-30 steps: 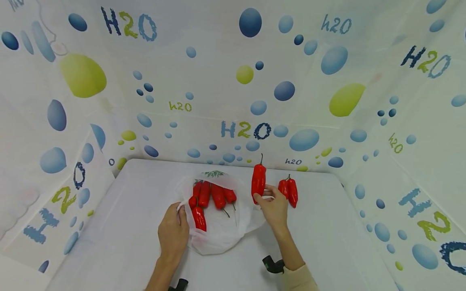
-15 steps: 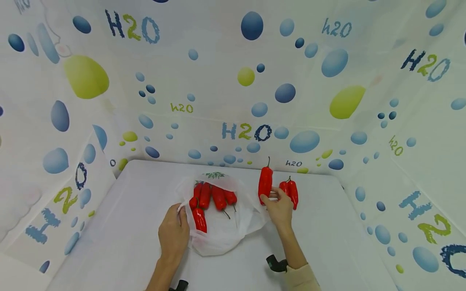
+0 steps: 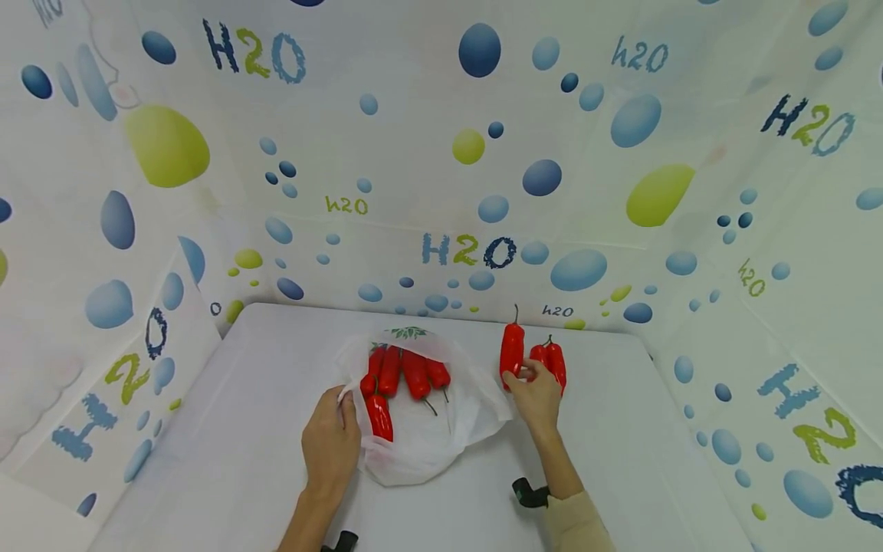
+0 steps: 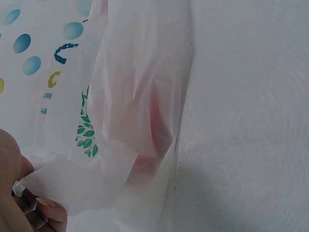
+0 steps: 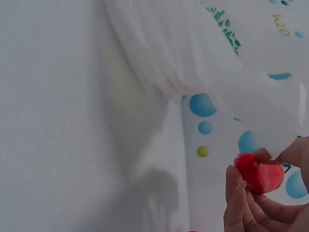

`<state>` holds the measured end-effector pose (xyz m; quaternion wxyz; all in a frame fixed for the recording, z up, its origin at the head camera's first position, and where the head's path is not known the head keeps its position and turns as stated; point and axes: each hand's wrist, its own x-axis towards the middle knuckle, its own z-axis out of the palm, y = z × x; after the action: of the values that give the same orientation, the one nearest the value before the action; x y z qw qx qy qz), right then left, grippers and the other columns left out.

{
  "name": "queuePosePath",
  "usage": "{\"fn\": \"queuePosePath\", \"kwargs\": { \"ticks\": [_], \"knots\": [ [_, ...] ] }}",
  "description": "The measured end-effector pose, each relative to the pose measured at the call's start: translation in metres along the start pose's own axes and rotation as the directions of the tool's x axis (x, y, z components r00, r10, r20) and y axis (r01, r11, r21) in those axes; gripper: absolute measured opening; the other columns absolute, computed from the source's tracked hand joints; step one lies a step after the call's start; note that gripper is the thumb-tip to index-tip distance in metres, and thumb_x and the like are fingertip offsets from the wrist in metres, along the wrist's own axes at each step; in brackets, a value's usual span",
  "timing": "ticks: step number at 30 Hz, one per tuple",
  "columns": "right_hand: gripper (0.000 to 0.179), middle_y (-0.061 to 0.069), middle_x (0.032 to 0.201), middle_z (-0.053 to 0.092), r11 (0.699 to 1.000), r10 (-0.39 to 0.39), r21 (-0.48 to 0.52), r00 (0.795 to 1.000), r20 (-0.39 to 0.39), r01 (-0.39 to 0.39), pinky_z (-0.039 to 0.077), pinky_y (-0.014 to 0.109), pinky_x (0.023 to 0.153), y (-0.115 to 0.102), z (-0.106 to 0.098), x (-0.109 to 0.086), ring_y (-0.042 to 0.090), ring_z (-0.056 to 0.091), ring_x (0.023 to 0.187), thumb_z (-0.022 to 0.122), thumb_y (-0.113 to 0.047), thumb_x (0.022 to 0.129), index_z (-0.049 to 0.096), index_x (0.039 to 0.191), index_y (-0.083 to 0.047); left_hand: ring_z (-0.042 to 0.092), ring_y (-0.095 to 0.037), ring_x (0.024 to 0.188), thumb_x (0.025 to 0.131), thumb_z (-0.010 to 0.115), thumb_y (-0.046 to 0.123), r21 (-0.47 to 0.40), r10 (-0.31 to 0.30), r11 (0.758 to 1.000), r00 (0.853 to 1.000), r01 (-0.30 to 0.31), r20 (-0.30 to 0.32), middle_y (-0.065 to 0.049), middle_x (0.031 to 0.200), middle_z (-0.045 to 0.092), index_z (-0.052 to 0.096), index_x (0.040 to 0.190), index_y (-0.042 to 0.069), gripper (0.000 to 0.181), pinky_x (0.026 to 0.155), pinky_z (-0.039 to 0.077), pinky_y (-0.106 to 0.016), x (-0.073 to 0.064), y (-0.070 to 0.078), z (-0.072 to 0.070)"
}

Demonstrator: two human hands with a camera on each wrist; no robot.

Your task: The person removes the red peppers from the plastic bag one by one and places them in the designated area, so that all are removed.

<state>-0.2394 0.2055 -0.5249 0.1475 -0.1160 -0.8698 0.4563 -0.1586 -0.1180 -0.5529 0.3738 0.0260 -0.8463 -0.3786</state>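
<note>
In the head view my left hand [image 3: 331, 437] pinches the left edge of a thin white plastic bag [image 3: 414, 464] with a green leaf print. The bag's mouth faces me, and several red peppers [image 3: 416, 376] lie inside. Thumb and fingers of my right hand [image 3: 539, 395] hold another red pepper [image 3: 513, 349] by its lower end, stem pointing up, just right of the bag. The right wrist view shows the blunt end of this pepper [image 5: 270, 179] between thumb and fingers. Two more red peppers [image 3: 555, 360] are behind my right hand, partly hidden by it.
A white table [image 3: 655, 460] carries everything. Behind and beside it rises a white backdrop [image 3: 414, 153] with blue and green drops and H2O lettering. Black camera mounts [image 3: 530, 493] sit at both wrists.
My right hand has moved right, and slightly down in the view, carrying the pepper away from the bag toward the two peppers on the table. My left hand keeps its hold on the bag.
</note>
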Motion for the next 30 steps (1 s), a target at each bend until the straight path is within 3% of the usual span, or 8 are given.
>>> {"fn": "queuePosePath", "kwargs": {
  "ticks": [9,19,26,30],
  "knots": [
    [0.050,0.016,0.097,0.075,0.996,-0.032,-0.084,0.999,-0.029,0.030,0.063,0.042,0.068,0.021,0.004,0.008,0.030,0.069,0.083,0.077,-0.022,0.090,0.066,0.132,0.002,0.074,-0.038,0.100,0.099,0.066,0.003,0.011,-0.004,1.000,1.000,0.004,0.010,-0.020,0.110,0.074,0.067,0.117,-0.004,0.019,0.086,0.059,-0.053,-0.001,0.000,0.000],
    [0.050,0.020,0.100,0.076,0.989,-0.009,-0.148,1.000,0.012,0.011,0.063,0.047,0.073,0.031,0.005,0.013,0.034,0.072,0.088,0.077,-0.021,0.088,0.066,0.130,0.004,0.074,-0.038,0.100,0.099,0.066,0.003,0.017,-0.006,1.000,1.000,0.006,0.011,-0.020,0.110,0.074,0.067,0.116,-0.005,0.019,0.085,0.059,-0.053,-0.001,0.000,0.000],
    [0.046,0.022,0.094,0.076,0.979,-0.034,-0.201,0.999,0.028,0.039,0.063,0.049,0.070,0.033,0.004,0.015,0.037,0.074,0.085,0.076,-0.019,0.087,0.068,0.124,0.008,0.074,-0.038,0.099,0.099,0.066,0.002,0.013,-0.001,1.000,1.000,0.001,0.003,-0.020,0.109,0.074,0.067,0.116,-0.005,0.018,0.084,0.060,-0.053,0.000,0.000,-0.001],
    [0.041,0.023,0.097,0.076,0.972,-0.038,-0.230,0.999,0.033,0.045,0.063,0.052,0.075,0.033,0.003,0.015,0.041,0.073,0.093,0.077,-0.018,0.086,0.071,0.117,0.008,0.074,-0.037,0.098,0.099,0.066,0.001,0.010,-0.003,1.000,1.000,0.003,0.010,-0.020,0.109,0.074,0.067,0.116,-0.005,0.018,0.085,0.060,-0.053,0.000,0.001,-0.001]
  ]
}}
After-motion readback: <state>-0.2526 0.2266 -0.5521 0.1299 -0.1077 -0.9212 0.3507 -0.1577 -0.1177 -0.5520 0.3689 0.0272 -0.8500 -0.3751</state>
